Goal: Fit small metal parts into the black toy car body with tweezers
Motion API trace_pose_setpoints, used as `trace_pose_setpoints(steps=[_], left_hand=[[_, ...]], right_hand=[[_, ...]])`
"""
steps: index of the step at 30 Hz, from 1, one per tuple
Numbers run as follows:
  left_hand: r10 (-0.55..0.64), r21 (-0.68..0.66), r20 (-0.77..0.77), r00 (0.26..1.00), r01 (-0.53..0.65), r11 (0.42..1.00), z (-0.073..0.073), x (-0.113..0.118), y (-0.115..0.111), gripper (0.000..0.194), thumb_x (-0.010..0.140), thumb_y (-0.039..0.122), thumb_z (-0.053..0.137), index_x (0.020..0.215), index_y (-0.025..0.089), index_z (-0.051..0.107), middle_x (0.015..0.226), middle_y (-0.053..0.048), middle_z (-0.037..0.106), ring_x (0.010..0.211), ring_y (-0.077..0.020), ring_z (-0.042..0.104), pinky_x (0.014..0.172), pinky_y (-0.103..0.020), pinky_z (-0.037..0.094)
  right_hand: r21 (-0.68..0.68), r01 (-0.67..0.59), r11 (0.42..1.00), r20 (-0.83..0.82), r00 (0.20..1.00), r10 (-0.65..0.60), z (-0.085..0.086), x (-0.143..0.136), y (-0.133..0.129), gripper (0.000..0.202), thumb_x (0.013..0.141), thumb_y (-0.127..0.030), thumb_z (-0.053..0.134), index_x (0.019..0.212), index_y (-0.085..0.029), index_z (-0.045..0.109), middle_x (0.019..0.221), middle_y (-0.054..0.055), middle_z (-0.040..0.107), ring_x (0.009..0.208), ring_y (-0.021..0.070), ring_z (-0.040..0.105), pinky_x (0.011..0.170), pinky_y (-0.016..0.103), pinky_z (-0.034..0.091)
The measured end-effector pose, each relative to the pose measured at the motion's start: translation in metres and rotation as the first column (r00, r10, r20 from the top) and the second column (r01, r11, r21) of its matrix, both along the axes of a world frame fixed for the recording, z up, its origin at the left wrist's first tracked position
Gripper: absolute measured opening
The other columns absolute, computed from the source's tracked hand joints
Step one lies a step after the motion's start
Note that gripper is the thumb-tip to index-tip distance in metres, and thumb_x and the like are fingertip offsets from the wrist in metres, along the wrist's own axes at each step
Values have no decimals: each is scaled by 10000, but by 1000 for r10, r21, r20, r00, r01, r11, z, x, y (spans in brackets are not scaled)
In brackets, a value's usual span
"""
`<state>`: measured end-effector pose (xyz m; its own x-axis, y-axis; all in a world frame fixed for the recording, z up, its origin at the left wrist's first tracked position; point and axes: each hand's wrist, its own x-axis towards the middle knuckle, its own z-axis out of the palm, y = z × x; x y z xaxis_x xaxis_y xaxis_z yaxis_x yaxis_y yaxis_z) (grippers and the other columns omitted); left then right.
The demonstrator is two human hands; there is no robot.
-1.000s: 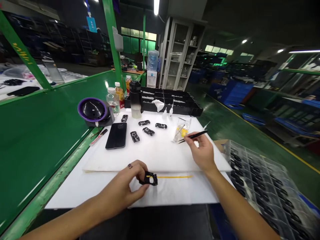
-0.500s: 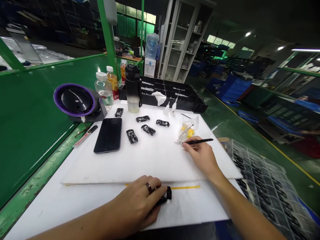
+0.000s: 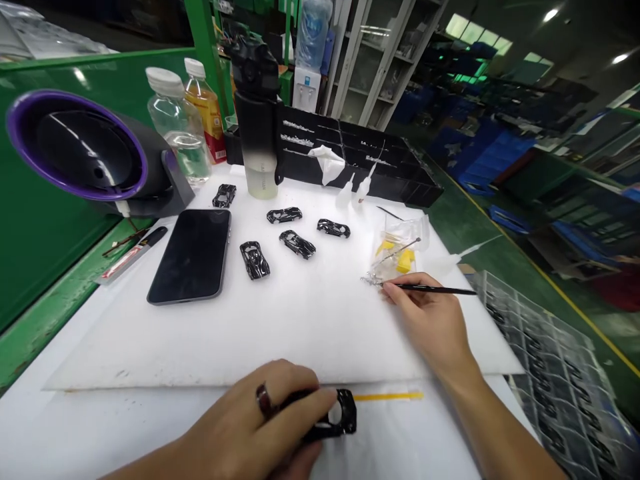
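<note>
Left hand (image 3: 265, 427) grips black toy car (image 3: 337, 417); right hand (image 3: 430, 320) holds brush (image 3: 430, 289).

Nothing here you can actually read. The orange-liquid plastic bottle with the red label (image 3: 205, 110) carries print, but it's too small and blurred to make out. The tall black-and-frosted drink bottle (image 3: 257, 120) shows a faint line of lettering low on its body, unreadable. The red-and-white marker pen (image 3: 131, 253) at your green bench edge has markings, also illegible. The black smartphone (image 3: 193, 255) lies with its screen dark.
</note>
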<state>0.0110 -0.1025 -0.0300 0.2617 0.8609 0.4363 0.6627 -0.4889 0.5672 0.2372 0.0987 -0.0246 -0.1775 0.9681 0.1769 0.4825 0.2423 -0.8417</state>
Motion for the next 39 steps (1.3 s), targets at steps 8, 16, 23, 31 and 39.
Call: trace_pose_setpoints(steps=[8,16,23,31,39], left_hand=[[210,73,-38,977,-207,976,-11,-6,10,350,960,87,561,1283,204,628,1169,-96,625,1077,-226,574,890,-378,551],[202,44,-93,975,-199,979,-11,-5,11,300,977,102,554,1230,233,646,1197,-82,608,1086,-239,550,896,-399,503],[195,37,-79,978,-192,981,-11,-4,13,287,972,76,547,1194,226,648,1181,-76,596,1068,-227,543,890,-398,489],[186,33,-88,979,-184,982,-10,-5,13,292,975,78,549,1212,224,636,1196,-74,582,1079,-227,525,894,-398,467],[219,14,-95,971,-219,976,-9,-4,14,396,994,137,561,1385,186,529,1176,-81,617,1062,-218,540,918,-375,465]], right_hand=[[15,-7,1000,-13,1000,8,1,0,-2,242,859,-432,795,920,-214,708,844,41,782,784,226,771,710,327,615],[53,-8,999,8,1000,7,1,0,-2,214,874,-418,780,919,-223,703,823,30,770,752,218,761,717,346,612],[54,-27,998,20,999,26,-1,-2,-1,167,853,-367,803,909,-230,726,853,25,775,740,204,748,683,325,602],[46,10,999,-126,992,-4,7,-4,-4,208,858,-372,795,900,-205,678,737,12,756,628,172,746,629,289,649],[-121,-130,984,-249,964,96,16,-9,-23,321,815,-409,845,879,-223,591,656,10,744,595,196,757,574,277,655]])
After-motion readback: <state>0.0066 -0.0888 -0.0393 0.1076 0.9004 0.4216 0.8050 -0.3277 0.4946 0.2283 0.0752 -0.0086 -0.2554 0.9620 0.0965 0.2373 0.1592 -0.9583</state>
